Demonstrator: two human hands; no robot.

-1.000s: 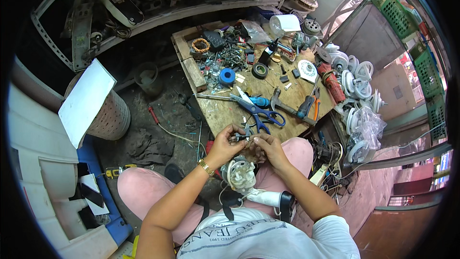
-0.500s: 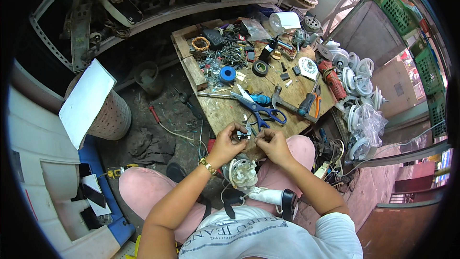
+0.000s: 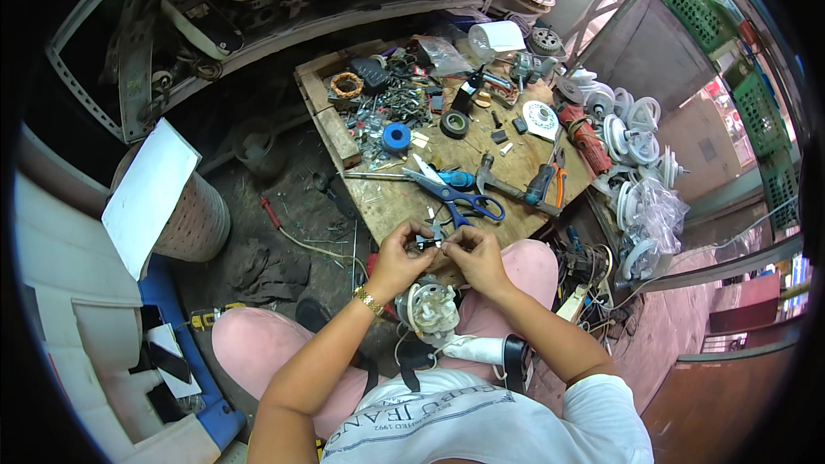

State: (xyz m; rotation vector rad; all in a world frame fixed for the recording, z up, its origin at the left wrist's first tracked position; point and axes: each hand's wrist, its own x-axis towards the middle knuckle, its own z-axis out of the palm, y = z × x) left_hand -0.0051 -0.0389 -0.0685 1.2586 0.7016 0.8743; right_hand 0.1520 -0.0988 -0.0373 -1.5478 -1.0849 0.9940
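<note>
Both hands meet above my lap at the table's near edge. My left hand (image 3: 400, 258), with a gold watch (image 3: 368, 300) on its wrist, pinches a small black and silver part (image 3: 427, 243). Right beside it, my right hand (image 3: 478, 259) is closed in a pinch at the part's right end; whatever lies between its fingertips is too small to name. Below the hands, a whitish motor unit (image 3: 434, 309) with a white tubular neck (image 3: 474, 349) rests between my thighs. Blue-handled scissors (image 3: 464, 203) lie on the wooden table (image 3: 387, 211) just beyond my fingers.
On the table lie a hammer (image 3: 507, 184), a screwdriver (image 3: 540, 184), orange-handled pliers (image 3: 560, 179), black tape (image 3: 454, 124), a blue spool (image 3: 396, 137) and a heap of screws (image 3: 402, 101). A red angle grinder (image 3: 588, 144) and white plastic parts (image 3: 634, 133) crowd the right side.
My right hand has come in closer to the left, and its fingertips now meet the small part. The whole view has shifted slightly.
</note>
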